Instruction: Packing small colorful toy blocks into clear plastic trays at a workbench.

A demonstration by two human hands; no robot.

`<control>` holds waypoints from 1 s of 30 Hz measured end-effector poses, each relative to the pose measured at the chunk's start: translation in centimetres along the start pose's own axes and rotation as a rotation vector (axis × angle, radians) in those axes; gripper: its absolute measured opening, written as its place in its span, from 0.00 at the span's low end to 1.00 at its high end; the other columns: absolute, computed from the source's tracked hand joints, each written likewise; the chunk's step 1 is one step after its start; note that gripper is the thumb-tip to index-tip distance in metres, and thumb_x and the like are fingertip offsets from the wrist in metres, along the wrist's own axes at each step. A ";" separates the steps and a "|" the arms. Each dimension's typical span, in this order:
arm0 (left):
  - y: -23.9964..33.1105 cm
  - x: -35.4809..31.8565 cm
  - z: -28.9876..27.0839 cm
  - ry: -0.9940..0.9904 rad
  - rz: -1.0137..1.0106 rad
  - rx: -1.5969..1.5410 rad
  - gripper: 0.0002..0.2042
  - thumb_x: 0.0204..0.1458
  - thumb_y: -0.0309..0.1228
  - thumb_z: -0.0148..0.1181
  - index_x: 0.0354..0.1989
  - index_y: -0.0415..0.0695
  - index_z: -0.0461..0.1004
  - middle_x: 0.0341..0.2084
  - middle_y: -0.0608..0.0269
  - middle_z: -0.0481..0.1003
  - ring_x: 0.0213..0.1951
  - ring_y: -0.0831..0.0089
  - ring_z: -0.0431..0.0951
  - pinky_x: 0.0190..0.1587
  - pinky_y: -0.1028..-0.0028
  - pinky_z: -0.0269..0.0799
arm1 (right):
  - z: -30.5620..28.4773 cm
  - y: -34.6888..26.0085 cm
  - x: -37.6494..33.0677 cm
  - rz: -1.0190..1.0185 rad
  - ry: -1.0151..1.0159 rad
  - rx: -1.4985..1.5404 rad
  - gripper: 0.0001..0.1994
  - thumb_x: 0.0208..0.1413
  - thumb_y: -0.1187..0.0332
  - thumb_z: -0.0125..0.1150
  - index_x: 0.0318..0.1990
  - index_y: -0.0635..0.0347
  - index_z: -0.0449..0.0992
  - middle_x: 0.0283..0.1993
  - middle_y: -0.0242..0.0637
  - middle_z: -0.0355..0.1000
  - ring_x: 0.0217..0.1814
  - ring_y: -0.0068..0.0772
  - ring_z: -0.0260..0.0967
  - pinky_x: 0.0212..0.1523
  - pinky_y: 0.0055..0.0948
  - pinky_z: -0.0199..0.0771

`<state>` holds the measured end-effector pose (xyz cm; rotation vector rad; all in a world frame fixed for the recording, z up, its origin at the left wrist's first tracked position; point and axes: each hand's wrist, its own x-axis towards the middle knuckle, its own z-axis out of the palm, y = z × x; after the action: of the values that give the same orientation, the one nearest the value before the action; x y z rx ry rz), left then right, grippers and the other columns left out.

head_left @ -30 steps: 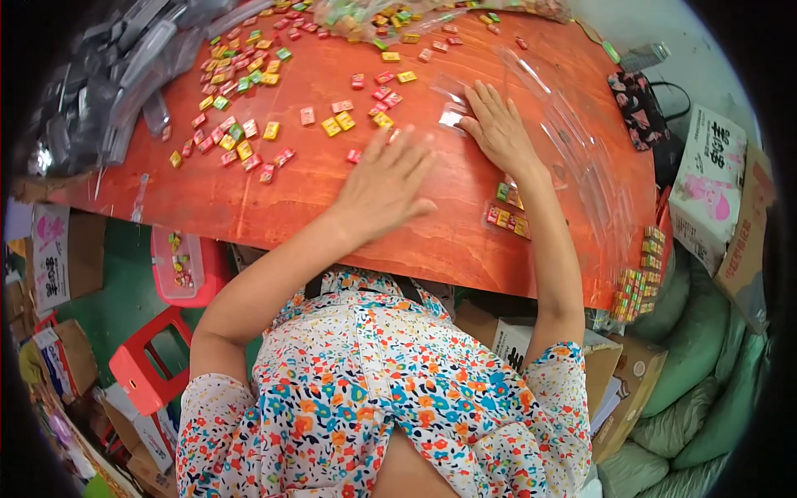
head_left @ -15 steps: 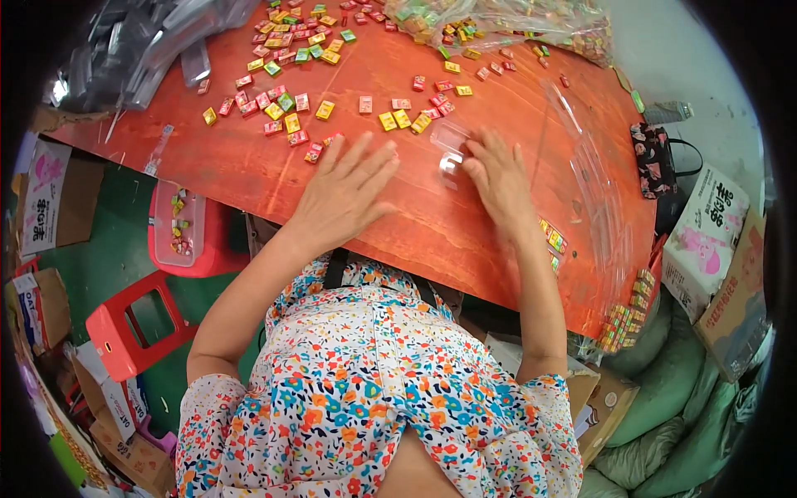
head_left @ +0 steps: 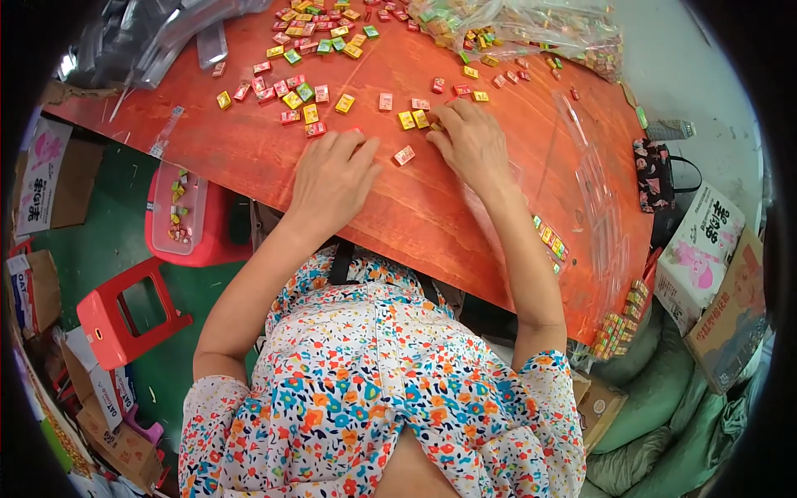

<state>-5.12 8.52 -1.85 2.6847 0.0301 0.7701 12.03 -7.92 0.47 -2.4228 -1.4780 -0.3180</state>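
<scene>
My left hand (head_left: 332, 178) rests on the orange-red tabletop (head_left: 249, 158), palm down, fingers bent but apart. A red edge of a small box (head_left: 356, 129) shows beyond its fingertips; what lies beneath is hidden. My right hand (head_left: 473, 149) reaches farther forward, its thumb and fingertips closing on a small yellow box (head_left: 436, 126), mostly covered. Two yellow boxes (head_left: 413, 120) lie just left of those fingers. Between my hands sits a single pale red box (head_left: 403, 155). A clear plastic tray (head_left: 480, 210) is partly hidden beneath my right forearm.
Many loose red, yellow and green boxes (head_left: 320, 41) lie across the far side. A clear bag of them (head_left: 531, 37) stands behind. Clear plastic cases (head_left: 158, 50) pile up far left; clear strips (head_left: 594, 191) and filled packs (head_left: 618, 328) lie right. Red stools (head_left: 124, 311) stand at left.
My right hand has moved forward from the clear tray to the yellow boxes. The left hand's fingers have bent over the nearest red boxes. A pale red box now shows between my hands.
</scene>
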 end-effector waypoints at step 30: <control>-2.6 0.8 -2.5 -0.162 -0.028 -0.133 0.12 0.48 0.23 0.57 0.43 0.41 0.76 0.37 0.59 0.73 0.43 0.58 0.73 0.47 0.61 0.70 | -2.3 -4.3 -3.9 0.169 -0.159 0.379 0.16 0.52 0.73 0.61 0.50 0.59 0.76 0.37 0.44 0.69 0.40 0.47 0.72 0.41 0.41 0.73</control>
<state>-5.59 11.87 -0.32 2.6048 -0.0232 0.5246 6.40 -10.08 1.85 -2.2793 -1.2457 0.1811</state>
